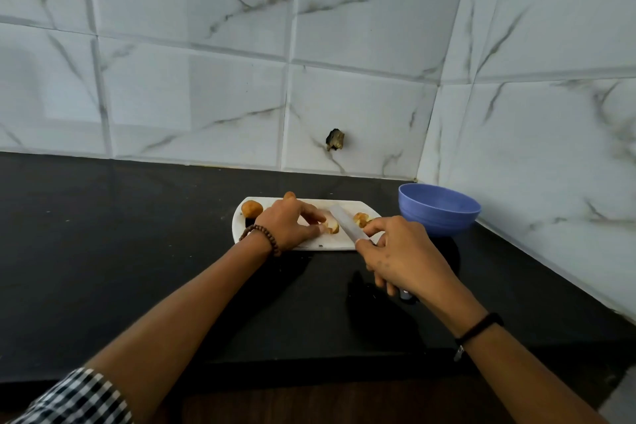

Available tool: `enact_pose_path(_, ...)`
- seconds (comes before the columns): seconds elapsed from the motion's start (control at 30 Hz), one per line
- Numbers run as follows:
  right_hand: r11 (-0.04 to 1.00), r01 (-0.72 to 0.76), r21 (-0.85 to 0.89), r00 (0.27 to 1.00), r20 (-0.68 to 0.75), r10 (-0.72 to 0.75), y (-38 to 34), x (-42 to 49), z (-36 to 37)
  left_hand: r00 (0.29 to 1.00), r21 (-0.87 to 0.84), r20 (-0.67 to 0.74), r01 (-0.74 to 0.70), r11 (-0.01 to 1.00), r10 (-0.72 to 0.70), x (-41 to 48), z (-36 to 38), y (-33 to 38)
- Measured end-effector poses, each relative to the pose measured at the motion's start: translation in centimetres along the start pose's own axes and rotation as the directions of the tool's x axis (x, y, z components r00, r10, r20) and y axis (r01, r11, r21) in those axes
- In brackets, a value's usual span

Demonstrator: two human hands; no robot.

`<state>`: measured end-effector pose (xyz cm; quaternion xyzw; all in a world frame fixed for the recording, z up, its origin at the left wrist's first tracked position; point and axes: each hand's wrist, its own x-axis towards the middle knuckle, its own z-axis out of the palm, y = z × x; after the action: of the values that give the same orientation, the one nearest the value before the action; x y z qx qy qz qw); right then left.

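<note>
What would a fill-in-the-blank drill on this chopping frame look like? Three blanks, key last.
1. The right hand grips a steel-bladed kitchen knife over the ____ rectangular plastic cutting board.
2. The left hand pinches a cut brown-skinned food piece just to the ____ of the knife blade.
3. The round plastic bowl standing right of the board is ____ in colour.
Missing words: white; left; blue.

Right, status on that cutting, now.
Left hand pinches cut piece on board. Right hand grips knife, blade beside piece. Bowl right of board.
</note>
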<state>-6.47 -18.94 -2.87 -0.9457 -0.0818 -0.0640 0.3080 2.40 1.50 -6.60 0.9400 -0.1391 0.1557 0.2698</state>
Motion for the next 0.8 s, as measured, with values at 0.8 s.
enact_pose_path(0.8,0.995,0.046,-0.083,0.999,0.025,-0.044,1.1,0.7,-0.9,0.918,-0.018,-0.334,0.221,0.975,-0.214,-0.7,-1.5,0.2)
